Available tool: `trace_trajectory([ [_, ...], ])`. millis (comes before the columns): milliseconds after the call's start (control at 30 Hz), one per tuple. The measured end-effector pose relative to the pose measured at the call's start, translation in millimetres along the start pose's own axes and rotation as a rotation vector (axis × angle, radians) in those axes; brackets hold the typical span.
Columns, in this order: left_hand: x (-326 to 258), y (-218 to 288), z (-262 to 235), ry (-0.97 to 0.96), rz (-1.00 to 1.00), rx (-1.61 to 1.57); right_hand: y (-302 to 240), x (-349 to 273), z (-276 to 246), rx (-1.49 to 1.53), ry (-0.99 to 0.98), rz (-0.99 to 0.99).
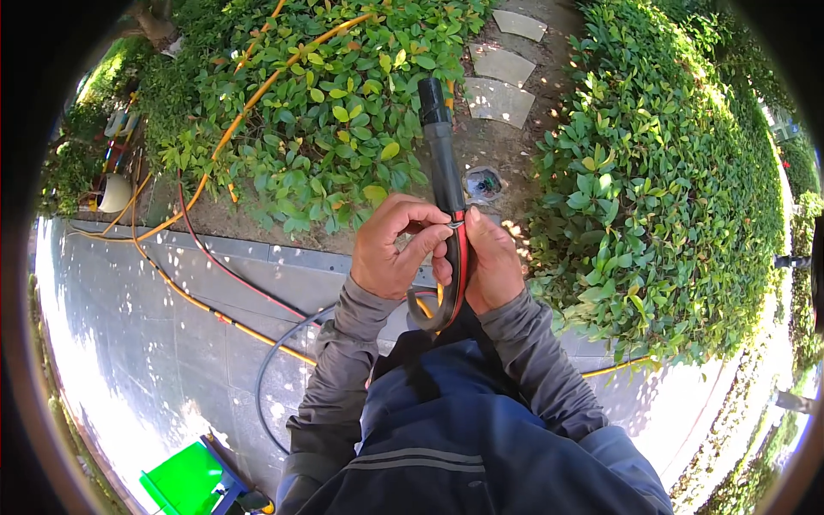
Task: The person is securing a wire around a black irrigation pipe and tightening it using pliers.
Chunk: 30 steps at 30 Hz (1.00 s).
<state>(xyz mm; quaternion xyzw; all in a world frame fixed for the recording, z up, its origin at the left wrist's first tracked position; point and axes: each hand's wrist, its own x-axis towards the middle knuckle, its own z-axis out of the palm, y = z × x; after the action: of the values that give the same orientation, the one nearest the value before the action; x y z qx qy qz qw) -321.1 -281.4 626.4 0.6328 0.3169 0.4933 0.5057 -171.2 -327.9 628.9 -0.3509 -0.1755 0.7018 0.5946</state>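
A black tubular nozzle [442,154] points away from me over the soil between the hedges. Its near end meets a dark hose with a red stripe [463,257], which curves back towards my body. A small metal band or wire [456,224] circles the joint. My left hand [399,245] is closed, thumb and forefinger pinched at this band. On the other side, my right hand [493,262] wraps the striped hose just below the joint, its thumb pressed beside the band. A dark curved hook-like end [421,311] shows under my hands; what it joins is hidden.
Yellow hose [245,112] runs over the left hedge [326,137] and onto the grey paving [197,343]. A grey hose [262,386] loops there. A green dustpan-like thing [184,481] lies lower left. Stepping stones [502,64] lead away beside the right hedge [652,197].
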Motion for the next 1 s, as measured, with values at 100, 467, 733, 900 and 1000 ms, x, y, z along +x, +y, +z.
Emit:
trace_trajectory([
  [100,-9.1,-1.4,-7.4,-0.002,0.014,0.044,3.0,-6.9,-0.8,0.0,-0.028,0.025],
  [467,-24.3,34.1,16.2,0.146,-0.166,-0.252,-20.9,-22.4,8.8,0.293,-0.249,0.184],
  [733,-50.6,5.6,105.5,-0.227,-0.373,-0.515,-89.5,-35.0,-49.1,0.536,-0.325,0.103],
  [900,-30.3,1.4,191.1,-0.718,-0.671,-0.409,-136.5,-68.7,-128.8,0.463,-0.147,-0.039],
  [1000,-26.6,9.3,251.1,-0.639,-0.733,-0.395,-167.3,-88.1,-172.8,-0.044,0.238,-0.22],
])
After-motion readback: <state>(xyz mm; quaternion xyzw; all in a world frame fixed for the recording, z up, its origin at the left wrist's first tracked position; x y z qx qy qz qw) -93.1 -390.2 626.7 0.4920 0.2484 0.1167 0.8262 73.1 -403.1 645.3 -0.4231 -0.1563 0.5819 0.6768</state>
